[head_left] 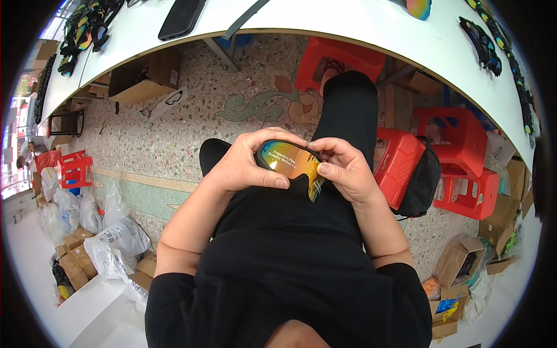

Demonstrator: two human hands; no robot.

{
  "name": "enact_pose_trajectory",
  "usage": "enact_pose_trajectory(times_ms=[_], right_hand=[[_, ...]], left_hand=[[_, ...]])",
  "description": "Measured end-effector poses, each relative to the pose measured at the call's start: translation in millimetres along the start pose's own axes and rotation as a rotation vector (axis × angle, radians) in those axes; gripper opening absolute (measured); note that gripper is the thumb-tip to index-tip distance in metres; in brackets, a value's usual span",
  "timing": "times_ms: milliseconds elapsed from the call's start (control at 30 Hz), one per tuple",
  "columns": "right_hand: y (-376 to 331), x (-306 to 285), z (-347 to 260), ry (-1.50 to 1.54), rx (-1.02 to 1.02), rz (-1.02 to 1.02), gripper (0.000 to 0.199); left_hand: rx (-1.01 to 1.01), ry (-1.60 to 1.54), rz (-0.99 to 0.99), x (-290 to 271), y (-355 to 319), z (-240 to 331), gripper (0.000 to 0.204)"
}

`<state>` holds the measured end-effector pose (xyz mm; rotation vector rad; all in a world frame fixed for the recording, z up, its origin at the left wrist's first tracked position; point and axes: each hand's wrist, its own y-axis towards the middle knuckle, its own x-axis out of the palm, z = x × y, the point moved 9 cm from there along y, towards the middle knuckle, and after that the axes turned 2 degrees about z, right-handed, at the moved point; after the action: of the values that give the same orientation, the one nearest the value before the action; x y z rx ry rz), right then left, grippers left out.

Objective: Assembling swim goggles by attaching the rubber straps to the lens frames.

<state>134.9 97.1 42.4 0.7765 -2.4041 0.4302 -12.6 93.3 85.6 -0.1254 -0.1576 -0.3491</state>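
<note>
Above my lap I hold a pair of ski goggles with a black frame (259, 155) and a mirrored orange-yellow lens (282, 162) that carries printed lettering. My left hand (241, 162) wraps around the left end, thumb along the lower edge and fingers over the top. At the other end, my right hand (348, 168) pinches the goggles between thumb and fingers. The lens's right lower tip (314, 190) sticks out below my right thumb, apart from the frame there. My right fingers hide part of that end.
A white table (360, 20) curves across the far side, bearing a black phone (181, 18) and several goggles (483, 46). Red stools (339, 58) stand under it and at right, one with a black bag (422, 180). Cartons (145, 75) and plastic bags (116, 246) lie around.
</note>
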Motion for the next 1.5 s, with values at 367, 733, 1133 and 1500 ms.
enact_pose_trajectory(times_ms=[367,733,1133,1500], right_hand=[[1.0,-8.4,-11.5,-0.155,-0.149,0.098,0.018],[-7.8,25.4,-37.6,-0.870,-0.385,0.009,0.064],[-11.6,25.5,-42.3,-1.004,-0.610,0.045,0.059],[6.3,4.6,-47.6,-0.666,-0.342,-0.092,0.060]], left_hand=[[-0.106,-0.115,0.070,-0.6,-0.7,-11.5,0.061],[-0.027,0.031,0.163,-12.0,-4.5,-12.4,0.059],[0.280,0.799,0.045,-13.8,4.7,44.0,0.060],[0.471,1.072,-0.072,25.4,10.5,45.9,0.047]])
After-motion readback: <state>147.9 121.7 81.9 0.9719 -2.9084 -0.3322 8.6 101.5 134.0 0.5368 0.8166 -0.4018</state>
